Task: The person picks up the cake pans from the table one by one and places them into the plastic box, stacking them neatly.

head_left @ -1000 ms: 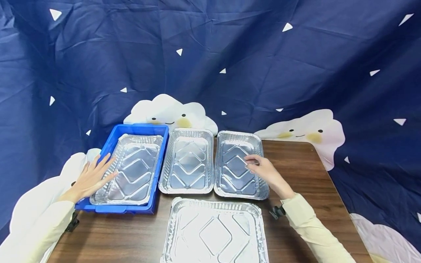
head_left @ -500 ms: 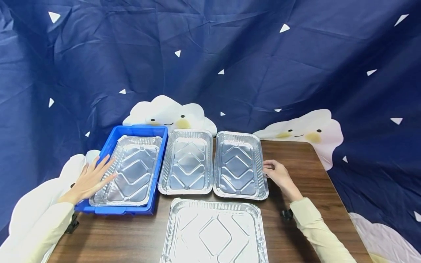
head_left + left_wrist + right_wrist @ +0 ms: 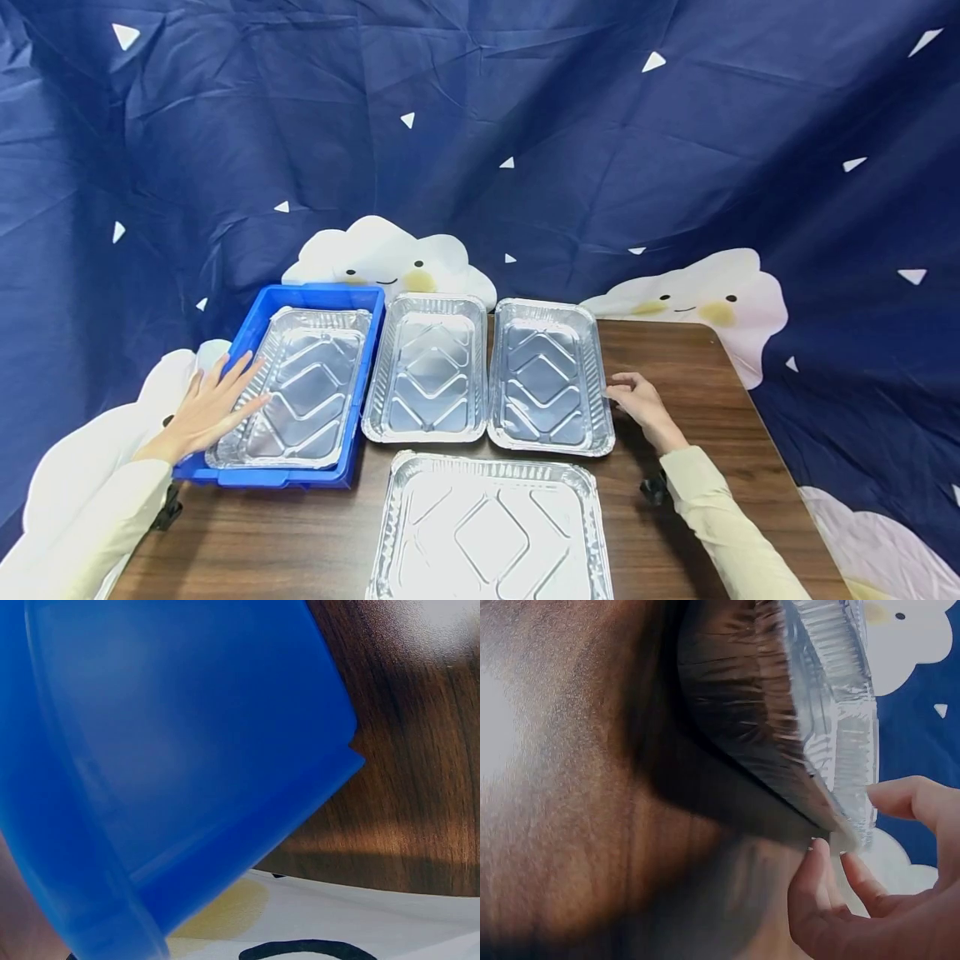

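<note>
In the head view my left hand (image 3: pixel 206 414) spreads its fingers over the left edge of a blue plastic bin (image 3: pixel 276 477), which holds a rectangular foil tray (image 3: pixel 307 392). The left wrist view shows mostly the bin's outer wall (image 3: pixel 195 735), with the left hand's fingers hidden. My right hand (image 3: pixel 637 402) is beside the right rim of another foil tray (image 3: pixel 543 379). In the right wrist view, the fingers of the right hand (image 3: pixel 862 881) are loosely bent, fingertips right at the rim of the foil tray (image 3: pixel 832 750), with a gap between thumb and forefinger.
A third foil tray (image 3: pixel 435 375) stands between the bin and the right-hand tray, close to both. A larger foil tray (image 3: pixel 491 537) lies at the table's front. The wooden table (image 3: pixel 697 400) ends against a dark blue cloth (image 3: pixel 465 100) printed with clouds.
My right hand has moved right, from over the right-hand foil tray to just outside its rim, then slightly lower. The left hand and the trays have kept their places.
</note>
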Motion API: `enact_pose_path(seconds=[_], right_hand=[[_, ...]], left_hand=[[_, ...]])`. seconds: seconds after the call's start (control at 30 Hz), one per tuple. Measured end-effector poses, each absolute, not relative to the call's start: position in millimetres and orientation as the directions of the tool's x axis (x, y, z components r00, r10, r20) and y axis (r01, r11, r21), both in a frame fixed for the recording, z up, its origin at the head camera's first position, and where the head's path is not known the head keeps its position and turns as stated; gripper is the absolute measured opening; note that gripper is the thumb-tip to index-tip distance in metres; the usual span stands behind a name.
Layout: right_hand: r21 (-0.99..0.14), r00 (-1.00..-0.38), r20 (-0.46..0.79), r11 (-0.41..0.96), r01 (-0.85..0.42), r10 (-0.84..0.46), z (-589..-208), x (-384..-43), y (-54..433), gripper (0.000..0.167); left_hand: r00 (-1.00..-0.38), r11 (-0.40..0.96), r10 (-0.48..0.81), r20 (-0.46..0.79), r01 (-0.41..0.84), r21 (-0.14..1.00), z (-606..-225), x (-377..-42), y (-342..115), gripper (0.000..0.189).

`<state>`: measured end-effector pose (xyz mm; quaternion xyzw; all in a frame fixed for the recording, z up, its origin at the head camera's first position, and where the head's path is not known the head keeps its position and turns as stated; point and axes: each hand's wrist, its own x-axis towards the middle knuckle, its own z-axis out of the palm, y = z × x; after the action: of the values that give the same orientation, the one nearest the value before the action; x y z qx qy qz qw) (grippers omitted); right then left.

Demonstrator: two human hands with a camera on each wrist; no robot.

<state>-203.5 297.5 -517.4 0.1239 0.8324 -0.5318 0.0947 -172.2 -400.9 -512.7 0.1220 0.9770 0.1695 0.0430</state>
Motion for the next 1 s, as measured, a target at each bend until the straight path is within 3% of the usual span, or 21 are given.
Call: enact_pose_path(seconds=[0.23, 0.67, 1.0], right_hand=[[-0.895, -0.944, -0.321, 0.305, 0.327, 0.07, -529.3, -208.2, 300.5, 0.053], [-0.889, -0.961, -0.269, 0.366, 0.274, 0.067, -536.2, -218.4, 300.5, 0.051], [-0.899, -0.961, -0.272, 0.344, 0.27, 0.046, -518.8, -217.0, 308.6, 0.052]], left_hand=[[-0.967, 0.914, 0.249, -0.049, 0.218, 0.343, -512.6, -172.5, -400.2, 0.081], [-0.969, 0.917, 0.242, -0.05, 0.211, 0.34, -513.8, -172.6, -400.7, 0.081], [-0.969, 0.914, 0.245, -0.046, 0.215, 0.343, -514.3, -173.8, -402.0, 0.081]])
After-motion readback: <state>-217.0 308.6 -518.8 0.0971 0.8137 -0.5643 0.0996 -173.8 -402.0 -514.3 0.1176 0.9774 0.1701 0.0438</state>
